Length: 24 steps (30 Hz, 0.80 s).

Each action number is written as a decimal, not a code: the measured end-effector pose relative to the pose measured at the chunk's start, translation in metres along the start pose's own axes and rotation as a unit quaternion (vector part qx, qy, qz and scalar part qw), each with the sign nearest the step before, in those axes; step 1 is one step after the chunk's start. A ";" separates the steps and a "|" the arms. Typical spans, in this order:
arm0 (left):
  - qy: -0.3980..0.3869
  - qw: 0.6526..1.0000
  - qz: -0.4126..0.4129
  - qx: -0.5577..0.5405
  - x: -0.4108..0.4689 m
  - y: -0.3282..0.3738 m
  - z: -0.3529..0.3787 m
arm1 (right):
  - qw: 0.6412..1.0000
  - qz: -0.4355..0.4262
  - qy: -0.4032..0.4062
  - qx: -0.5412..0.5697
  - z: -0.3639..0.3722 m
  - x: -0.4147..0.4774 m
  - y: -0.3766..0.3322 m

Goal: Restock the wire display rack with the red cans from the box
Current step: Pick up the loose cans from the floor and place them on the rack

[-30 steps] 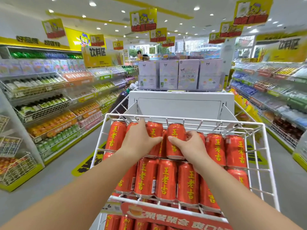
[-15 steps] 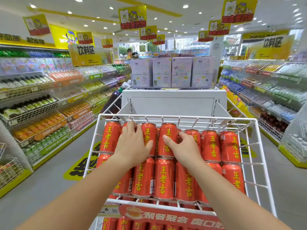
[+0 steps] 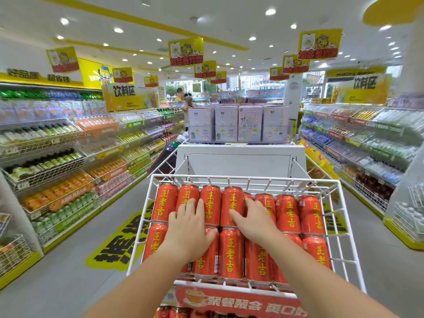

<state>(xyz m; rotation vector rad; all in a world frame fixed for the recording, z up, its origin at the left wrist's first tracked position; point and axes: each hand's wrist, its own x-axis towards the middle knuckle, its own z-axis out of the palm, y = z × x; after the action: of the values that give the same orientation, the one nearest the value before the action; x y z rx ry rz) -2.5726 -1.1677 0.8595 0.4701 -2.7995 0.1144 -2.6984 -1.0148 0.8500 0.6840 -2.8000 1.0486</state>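
The white wire display rack [image 3: 348, 226] stands right before me, its top tier filled with two rows of red cans [image 3: 231, 251] bearing yellow characters. My left hand [image 3: 189, 228] lies flat on the cans left of centre, fingers straight and spread. My right hand [image 3: 254, 220] rests flat on the cans just right of centre, fingers stretched toward the back row. Neither hand grips a can. More red cans [image 3: 169, 312] show on the tier below. No box is in view.
A red price banner [image 3: 241, 302] runs along the rack's front edge. Behind the rack sit a white panel [image 3: 241, 161] and stacked pale cartons [image 3: 238, 125]. Drink shelves [image 3: 57, 161] line both aisle sides. A person [image 3: 187, 104] stands far down the aisle.
Both hands have slid back from the rear row toward me and flattened on the cans. The view has tilted up, so the rack sits lower in frame.
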 end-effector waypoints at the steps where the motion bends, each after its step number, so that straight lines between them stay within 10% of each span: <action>1: -0.001 1.000 0.000 -0.007 -0.003 -0.001 -0.003 | 0.999 -0.004 -0.002 -0.038 -0.003 -0.003 -0.002; 24: -0.061 0.997 0.036 -0.040 -0.145 -0.004 -0.007 | 0.932 -0.118 0.022 -0.341 -0.036 -0.185 -0.006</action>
<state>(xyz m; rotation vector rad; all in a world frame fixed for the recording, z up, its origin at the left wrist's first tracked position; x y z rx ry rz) -2.4383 -1.1262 0.8221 0.3680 -2.9288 -0.0106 -2.5328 -0.9254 0.8402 0.8375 -2.6701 0.0213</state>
